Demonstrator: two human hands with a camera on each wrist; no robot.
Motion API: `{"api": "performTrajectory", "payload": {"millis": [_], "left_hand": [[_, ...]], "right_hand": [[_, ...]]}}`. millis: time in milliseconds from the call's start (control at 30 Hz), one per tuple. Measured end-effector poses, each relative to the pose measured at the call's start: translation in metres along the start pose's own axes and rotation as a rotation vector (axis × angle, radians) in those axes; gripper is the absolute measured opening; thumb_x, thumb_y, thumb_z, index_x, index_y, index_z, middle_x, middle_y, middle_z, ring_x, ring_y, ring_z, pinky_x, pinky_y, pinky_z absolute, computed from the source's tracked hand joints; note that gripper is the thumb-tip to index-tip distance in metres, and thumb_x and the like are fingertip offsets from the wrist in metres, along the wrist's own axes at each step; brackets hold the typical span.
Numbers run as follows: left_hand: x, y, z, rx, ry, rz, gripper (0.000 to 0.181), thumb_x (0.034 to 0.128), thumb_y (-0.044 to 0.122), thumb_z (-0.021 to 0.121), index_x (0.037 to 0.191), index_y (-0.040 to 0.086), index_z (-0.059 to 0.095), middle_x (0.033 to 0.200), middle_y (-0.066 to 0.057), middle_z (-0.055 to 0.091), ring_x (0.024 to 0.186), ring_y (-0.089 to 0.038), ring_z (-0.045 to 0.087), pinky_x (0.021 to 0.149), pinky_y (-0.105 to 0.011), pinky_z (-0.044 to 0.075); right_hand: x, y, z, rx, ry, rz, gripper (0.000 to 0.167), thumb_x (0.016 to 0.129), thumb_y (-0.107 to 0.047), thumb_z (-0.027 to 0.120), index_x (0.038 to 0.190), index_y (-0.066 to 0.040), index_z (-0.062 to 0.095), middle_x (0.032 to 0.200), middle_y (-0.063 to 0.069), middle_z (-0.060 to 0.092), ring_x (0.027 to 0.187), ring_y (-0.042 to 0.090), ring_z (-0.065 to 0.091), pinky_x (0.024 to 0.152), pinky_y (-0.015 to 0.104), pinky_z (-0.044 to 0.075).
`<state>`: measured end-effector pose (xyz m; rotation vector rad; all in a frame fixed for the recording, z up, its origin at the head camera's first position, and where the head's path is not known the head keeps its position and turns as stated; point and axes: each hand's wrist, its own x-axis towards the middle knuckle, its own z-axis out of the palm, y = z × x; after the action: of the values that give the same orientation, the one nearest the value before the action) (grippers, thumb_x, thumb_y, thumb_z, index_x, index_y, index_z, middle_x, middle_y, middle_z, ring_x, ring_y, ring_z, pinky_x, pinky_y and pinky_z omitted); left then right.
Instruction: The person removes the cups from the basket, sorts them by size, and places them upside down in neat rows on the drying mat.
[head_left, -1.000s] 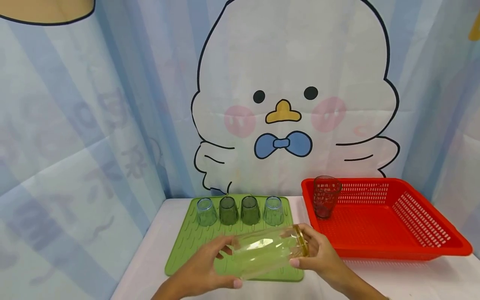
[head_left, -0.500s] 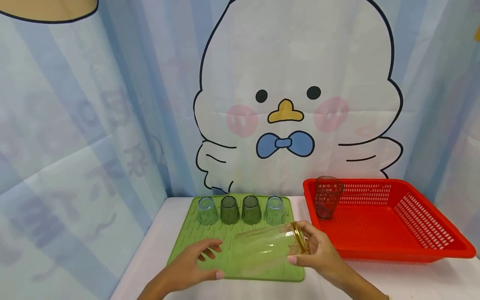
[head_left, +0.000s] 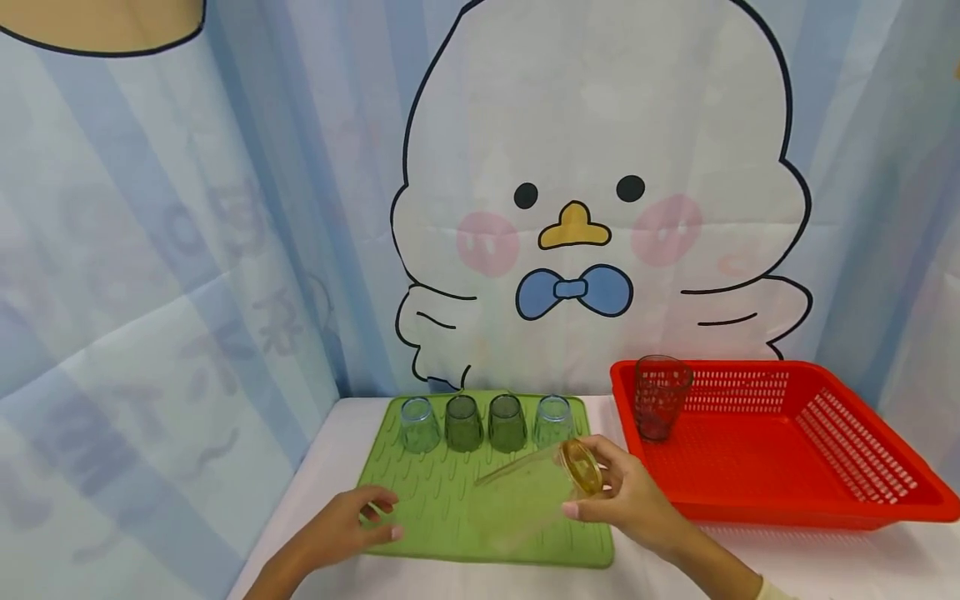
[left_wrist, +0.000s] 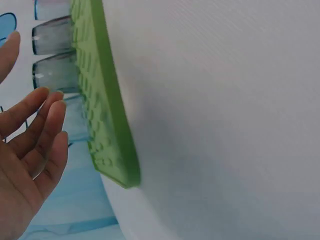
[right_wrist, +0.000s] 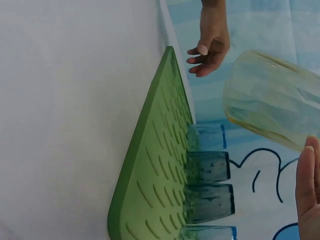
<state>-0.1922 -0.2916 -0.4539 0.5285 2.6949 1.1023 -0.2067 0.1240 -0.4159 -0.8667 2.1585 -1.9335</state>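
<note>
My right hand (head_left: 630,500) grips a clear yellow drinking glass (head_left: 525,492) by its amber end, over the green mat (head_left: 420,525). The glass is tilted, its other end pointing down and left; in the right wrist view the glass (right_wrist: 270,97) shows its pale, see-through wall. My left hand (head_left: 337,527) hovers at the mat's left front, apart from the glass, with loosely bent fingers and nothing in them. Along the mat's back edge several small tumblers stand in a row: bluish ones (head_left: 419,427) at the ends, dark grey ones (head_left: 463,425) between.
To the right stands a red perforated basket (head_left: 750,467). A tall dark glass (head_left: 662,400) stands upright in its back left corner. A white cloth (head_left: 300,500) covers the table, and a printed curtain (head_left: 585,108) hangs behind it.
My left hand has let go of the yellow glass and drawn away to the left. In my right hand, the glass has tipped, so its amber end now faces more toward the camera.
</note>
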Motion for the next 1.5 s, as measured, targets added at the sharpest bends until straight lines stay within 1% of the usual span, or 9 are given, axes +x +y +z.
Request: {"api": "performTrajectory", "payload": {"millis": [100, 267, 500, 600, 767, 967, 1033, 1367, 1500], "left_hand": [[-0.002, -0.013, 0.000, 0.015, -0.009, -0.027, 0.048, 0.0912, 0.031, 0.075, 0.122, -0.004, 0.064, 0.114, -0.014, 0.068, 0.093, -0.026, 0.065, 0.076, -0.033, 0.054], [-0.003, -0.027, -0.002, 0.037, 0.017, -0.030, 0.046, 0.0880, 0.030, 0.078, 0.118, -0.003, 0.066, 0.113, -0.013, 0.069, 0.092, -0.026, 0.065, 0.074, -0.031, 0.053], [-0.003, -0.042, -0.011, 0.029, 0.027, -0.046, 0.047, 0.0857, 0.030, 0.080, 0.119, -0.001, 0.066, 0.112, -0.012, 0.069, 0.094, -0.025, 0.065, 0.076, -0.030, 0.053], [-0.001, -0.046, -0.014, 0.032, 0.018, -0.056, 0.048, 0.0850, 0.031, 0.080, 0.118, -0.001, 0.067, 0.107, -0.009, 0.069, 0.092, -0.020, 0.063, 0.075, -0.029, 0.052], [0.001, -0.050, -0.016, 0.060, 0.014, -0.032, 0.046, 0.0836, 0.032, 0.081, 0.115, 0.001, 0.067, 0.095, -0.004, 0.062, 0.082, -0.007, 0.054, 0.070, -0.025, 0.048], [0.002, -0.052, -0.014, 0.031, 0.002, -0.005, 0.045, 0.0835, 0.027, 0.081, 0.116, 0.000, 0.065, 0.094, -0.005, 0.059, 0.079, -0.006, 0.052, 0.068, -0.025, 0.046], [0.002, -0.053, -0.013, 0.023, -0.008, -0.006, 0.046, 0.0837, 0.027, 0.081, 0.117, 0.000, 0.064, 0.094, -0.005, 0.059, 0.078, -0.007, 0.052, 0.068, -0.025, 0.046], [0.005, -0.053, -0.009, 0.014, -0.014, -0.031, 0.048, 0.0828, 0.026, 0.083, 0.118, 0.002, 0.062, 0.094, -0.006, 0.057, 0.075, -0.009, 0.052, 0.066, -0.026, 0.045], [0.006, -0.052, -0.008, 0.020, -0.016, -0.032, 0.048, 0.0819, 0.026, 0.084, 0.117, 0.002, 0.062, 0.093, -0.005, 0.057, 0.074, -0.009, 0.051, 0.066, -0.025, 0.044]], "right_hand": [[0.004, 0.002, 0.003, -0.033, 0.003, 0.029, 0.055, 0.082, -0.006, 0.079, 0.130, 0.000, 0.053, 0.115, 0.014, 0.058, 0.090, 0.018, 0.065, 0.068, 0.034, 0.060], [0.014, 0.003, 0.008, -0.076, 0.005, 0.057, 0.059, 0.081, -0.011, 0.082, 0.132, -0.003, 0.054, 0.122, 0.019, 0.059, 0.097, 0.017, 0.067, 0.068, 0.034, 0.059], [0.035, 0.002, 0.018, -0.107, -0.009, 0.092, 0.065, 0.079, -0.017, 0.085, 0.136, -0.007, 0.054, 0.125, 0.018, 0.062, 0.100, 0.022, 0.068, 0.071, 0.033, 0.057], [0.042, 0.002, 0.023, -0.095, -0.023, 0.095, 0.067, 0.079, -0.018, 0.085, 0.138, -0.008, 0.053, 0.127, 0.017, 0.061, 0.102, 0.026, 0.068, 0.071, 0.033, 0.057], [0.053, 0.003, 0.031, -0.051, -0.049, 0.091, 0.068, 0.080, -0.017, 0.085, 0.139, -0.010, 0.054, 0.130, 0.019, 0.058, 0.097, 0.024, 0.069, 0.070, 0.033, 0.059], [0.067, 0.006, 0.040, -0.097, -0.051, 0.057, 0.068, 0.079, -0.019, 0.086, 0.140, -0.010, 0.054, 0.118, 0.017, 0.062, 0.072, 0.014, 0.062, 0.060, 0.028, 0.053], [0.072, 0.008, 0.044, -0.116, -0.051, 0.059, 0.070, 0.079, -0.020, 0.086, 0.141, -0.011, 0.054, 0.114, 0.015, 0.063, 0.068, 0.013, 0.060, 0.058, 0.027, 0.051], [0.089, 0.008, 0.062, -0.182, -0.054, 0.070, 0.073, 0.077, -0.024, 0.088, 0.141, -0.014, 0.055, 0.098, 0.011, 0.066, 0.066, 0.016, 0.060, 0.057, 0.029, 0.052], [0.094, 0.011, 0.067, -0.203, -0.048, 0.083, 0.073, 0.077, -0.025, 0.088, 0.141, -0.017, 0.055, 0.102, 0.009, 0.066, 0.067, 0.017, 0.060, 0.057, 0.031, 0.052]]}}
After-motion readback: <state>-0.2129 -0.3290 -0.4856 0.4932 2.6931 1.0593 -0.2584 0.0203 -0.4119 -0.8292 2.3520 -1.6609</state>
